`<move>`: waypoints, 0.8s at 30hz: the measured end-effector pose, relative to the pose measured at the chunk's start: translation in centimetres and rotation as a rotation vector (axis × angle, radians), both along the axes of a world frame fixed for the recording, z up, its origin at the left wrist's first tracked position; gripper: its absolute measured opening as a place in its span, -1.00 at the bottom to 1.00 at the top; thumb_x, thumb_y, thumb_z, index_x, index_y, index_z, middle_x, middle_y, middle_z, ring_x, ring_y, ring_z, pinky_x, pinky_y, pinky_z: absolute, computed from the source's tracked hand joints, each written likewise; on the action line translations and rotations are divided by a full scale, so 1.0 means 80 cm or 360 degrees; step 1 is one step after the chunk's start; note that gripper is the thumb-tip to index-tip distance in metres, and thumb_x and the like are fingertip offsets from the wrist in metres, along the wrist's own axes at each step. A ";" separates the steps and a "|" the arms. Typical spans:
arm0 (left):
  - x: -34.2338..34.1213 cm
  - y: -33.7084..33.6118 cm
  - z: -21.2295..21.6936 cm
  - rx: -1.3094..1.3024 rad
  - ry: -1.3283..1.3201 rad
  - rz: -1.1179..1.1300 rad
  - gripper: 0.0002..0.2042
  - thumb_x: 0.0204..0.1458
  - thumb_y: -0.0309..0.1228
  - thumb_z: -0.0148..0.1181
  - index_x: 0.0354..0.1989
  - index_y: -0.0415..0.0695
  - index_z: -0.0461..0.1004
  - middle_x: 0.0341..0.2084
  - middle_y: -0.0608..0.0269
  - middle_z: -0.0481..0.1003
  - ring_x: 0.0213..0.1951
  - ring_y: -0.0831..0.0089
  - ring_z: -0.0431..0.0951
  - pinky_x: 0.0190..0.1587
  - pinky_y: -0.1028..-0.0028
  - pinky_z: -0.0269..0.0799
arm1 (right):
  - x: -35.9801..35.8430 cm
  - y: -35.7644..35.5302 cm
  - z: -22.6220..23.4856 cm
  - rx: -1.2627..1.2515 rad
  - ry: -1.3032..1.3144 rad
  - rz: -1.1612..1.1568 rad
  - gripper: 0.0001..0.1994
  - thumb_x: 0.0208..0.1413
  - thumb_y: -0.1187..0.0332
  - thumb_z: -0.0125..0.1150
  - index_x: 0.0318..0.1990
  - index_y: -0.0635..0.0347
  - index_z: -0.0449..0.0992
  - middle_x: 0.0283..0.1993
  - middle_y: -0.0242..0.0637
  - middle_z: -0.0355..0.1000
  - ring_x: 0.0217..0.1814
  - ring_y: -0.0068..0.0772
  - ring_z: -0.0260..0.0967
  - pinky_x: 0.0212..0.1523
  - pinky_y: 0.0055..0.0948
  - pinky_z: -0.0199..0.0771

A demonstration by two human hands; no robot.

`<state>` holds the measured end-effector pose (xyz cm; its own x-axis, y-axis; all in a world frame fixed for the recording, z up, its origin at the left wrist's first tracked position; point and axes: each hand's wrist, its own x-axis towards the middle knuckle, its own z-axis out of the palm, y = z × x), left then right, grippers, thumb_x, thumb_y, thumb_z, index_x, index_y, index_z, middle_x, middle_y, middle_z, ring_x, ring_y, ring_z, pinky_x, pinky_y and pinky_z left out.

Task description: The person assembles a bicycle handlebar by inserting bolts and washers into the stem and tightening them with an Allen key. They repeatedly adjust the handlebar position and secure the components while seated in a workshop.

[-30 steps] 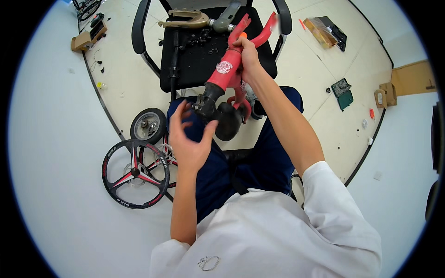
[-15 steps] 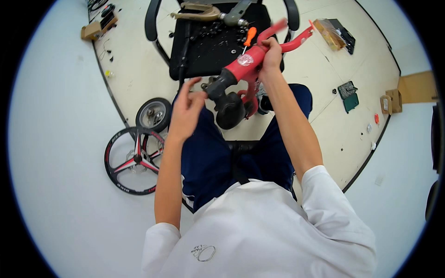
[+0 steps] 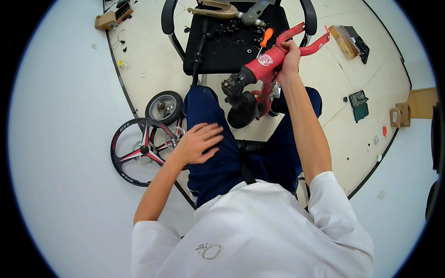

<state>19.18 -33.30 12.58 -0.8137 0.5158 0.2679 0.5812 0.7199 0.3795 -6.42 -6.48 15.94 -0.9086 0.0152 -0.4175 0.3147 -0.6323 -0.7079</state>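
Note:
My right hand [image 3: 290, 59] grips a small red bike frame [image 3: 266, 63] near its red fork, whose two prongs point up and to the right. The frame slants over the gap between my knees. At its lower left end is a black stem clamp [image 3: 233, 85], with a dark saddle [image 3: 242, 110] hanging beneath. My left hand [image 3: 200, 142] is over my left thigh, fingers stretched out and holding nothing, apart from the frame.
Ahead, a black chair [image 3: 218, 55] bears an orange screwdriver [image 3: 266, 37], a tan fork [image 3: 218, 10] and small black parts. Three-spoke wheels [image 3: 144, 150] and a small tyred wheel [image 3: 164, 108] lie at left. A green case [image 3: 359, 106] sits on the right-hand floor.
My left hand has left the stem clamp and come down over my left thigh. My right hand still holds the frame; the whole view has shifted slightly.

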 end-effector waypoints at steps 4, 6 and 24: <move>-0.019 -0.029 0.005 -0.0069 0.0142 0.0357 -0.64 0.02 -0.24 0.27 -0.06 -0.19 0.58 0.04 -0.04 0.55 0.07 0.05 0.57 0.09 0.08 0.48 | -0.001 0.013 -0.010 -0.0029 -0.0020 0.0060 -0.75 -0.01 0.21 0.15 -0.30 0.23 0.46 -0.38 -0.25 0.47 -0.37 -0.30 0.48 -0.26 -0.31 0.54; -0.017 -0.028 0.004 0.0054 0.0163 0.0780 -0.63 0.04 -0.23 0.23 -0.06 -0.22 0.58 0.04 -0.07 0.55 0.07 0.04 0.56 0.10 0.07 0.46 | 0.003 0.011 -0.003 0.0045 -0.0005 -0.0010 -0.74 -0.02 0.19 0.16 -0.32 0.21 0.47 -0.39 -0.26 0.47 -0.39 -0.31 0.48 -0.28 -0.33 0.53; -0.069 0.098 0.066 0.1805 -0.0639 0.1200 -0.67 0.27 -0.30 0.25 0.04 -0.27 0.38 -0.29 0.23 0.58 -0.24 0.57 0.56 -0.18 0.55 0.48 | 0.038 -0.022 -0.003 -0.0124 -0.0044 -0.0278 -0.83 0.05 0.24 0.17 -0.36 0.14 0.47 -0.43 -0.39 0.41 -0.41 -0.45 0.39 -0.26 -0.39 0.48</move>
